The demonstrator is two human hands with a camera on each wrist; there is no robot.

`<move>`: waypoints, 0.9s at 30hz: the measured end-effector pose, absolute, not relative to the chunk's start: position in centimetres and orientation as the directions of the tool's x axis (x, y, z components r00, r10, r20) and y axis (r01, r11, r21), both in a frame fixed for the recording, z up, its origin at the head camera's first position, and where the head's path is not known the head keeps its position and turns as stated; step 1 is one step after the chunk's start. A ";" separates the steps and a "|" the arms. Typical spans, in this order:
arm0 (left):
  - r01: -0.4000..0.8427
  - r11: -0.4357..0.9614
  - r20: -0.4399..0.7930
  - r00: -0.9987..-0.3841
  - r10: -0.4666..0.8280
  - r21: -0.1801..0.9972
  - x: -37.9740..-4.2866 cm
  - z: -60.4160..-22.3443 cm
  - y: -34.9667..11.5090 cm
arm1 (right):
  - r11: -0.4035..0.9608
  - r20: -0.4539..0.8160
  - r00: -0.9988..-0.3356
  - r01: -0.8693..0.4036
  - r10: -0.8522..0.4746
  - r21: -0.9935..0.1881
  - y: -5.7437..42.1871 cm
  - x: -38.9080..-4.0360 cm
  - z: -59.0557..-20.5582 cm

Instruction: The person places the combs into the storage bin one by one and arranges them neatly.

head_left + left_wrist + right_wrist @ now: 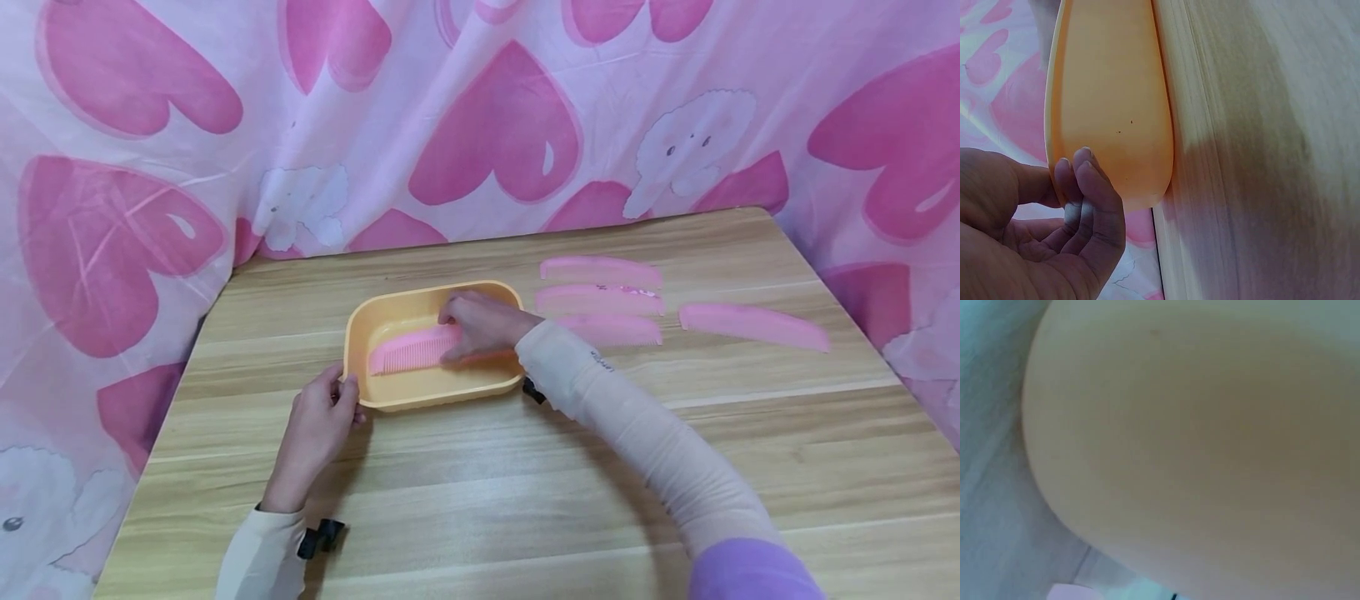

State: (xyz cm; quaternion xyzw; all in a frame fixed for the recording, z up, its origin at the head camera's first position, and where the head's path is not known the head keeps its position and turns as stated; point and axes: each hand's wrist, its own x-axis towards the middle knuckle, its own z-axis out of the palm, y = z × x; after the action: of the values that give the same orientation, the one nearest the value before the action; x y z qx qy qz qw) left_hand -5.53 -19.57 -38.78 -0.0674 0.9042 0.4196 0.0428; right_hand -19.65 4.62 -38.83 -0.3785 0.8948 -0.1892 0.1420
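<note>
An orange-yellow plastic basin (431,396) stands on the table with a pink comb (408,352) lying inside it. My left hand (318,421) grips the basin's left rim, thumb on one side and curled fingers against the outer wall; the left wrist view shows this hand (1054,231) up close. Reaching into the basin from the right, my right hand (483,323) holds the comb by its right part, thumb and fingers on either side. That hand covers much of the comb's right end. In the right wrist view only the blurred basin wall (1197,444) fills the picture.
Right of the basin, three pink combs lie in rows: a far one (600,269), a middle one (592,298) and a near one (615,329) partly behind my right forearm. Another pink comb (753,325) lies farther right. A heart-patterned curtain (495,125) hangs behind the wooden table (480,492).
</note>
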 end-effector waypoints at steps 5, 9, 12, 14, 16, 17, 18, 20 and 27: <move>-0.154 0.645 -0.129 -0.988 -0.086 0.749 -5.6 -38.9 -19.6 | 0.629 -0.094 -0.683 -0.600 -0.725 -0.493 5.2 -19.6 -38.3; -0.153 0.646 -0.131 -0.988 -0.081 0.748 -5.6 -38.8 -19.6 | 0.618 -0.077 -0.696 -0.573 -0.714 -0.539 6.0 -19.5 -37.6; -0.152 0.647 -0.133 -0.988 -0.079 0.747 -5.5 -38.8 -19.5 | 0.602 -0.054 -0.699 -0.571 -0.713 -0.558 6.6 -19.4 -37.0; -0.153 0.648 -0.134 -0.988 -0.078 0.746 -5.5 -38.7 -19.5 | 0.592 -0.041 -0.699 -0.571 -0.714 -0.568 7.0 -19.4 -36.6; -0.156 0.649 -0.135 -0.987 -0.082 0.745 -5.6 -38.8 -19.5 | 0.586 -0.033 -0.701 -0.568 -0.712 -0.578 7.5 -19.3 -36.2; -0.157 0.650 -0.134 -0.987 -0.084 0.744 -5.6 -38.8 -19.5 | 0.586 -0.030 -0.703 -0.568 -0.711 -0.577 7.8 -19.3 -36.0; -0.157 0.651 -0.134 -0.987 -0.085 0.743 -5.6 -38.8 -19.5 | 0.585 -0.027 -0.705 -0.566 -0.709 -0.580 8.1 -19.3 -35.8; -0.156 0.652 -0.132 -0.988 -0.086 0.742 -5.6 -38.8 -19.5 | 0.588 -0.025 -0.712 -0.558 -0.701 -0.585 8.7 -19.3 -35.5; -0.145 0.657 -0.129 -0.989 -0.073 0.740 -5.5 -38.7 -19.6 | 0.586 -0.007 -0.738 -0.531 -0.675 -0.612 10.9 -19.5 -34.6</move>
State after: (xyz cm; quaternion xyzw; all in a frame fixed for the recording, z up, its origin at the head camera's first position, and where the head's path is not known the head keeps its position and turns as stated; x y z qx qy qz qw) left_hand -5.46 -19.57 -38.73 -0.0598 0.9093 0.4096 0.0438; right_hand -19.47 10.91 -34.64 -0.3416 0.8824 -0.3005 0.1201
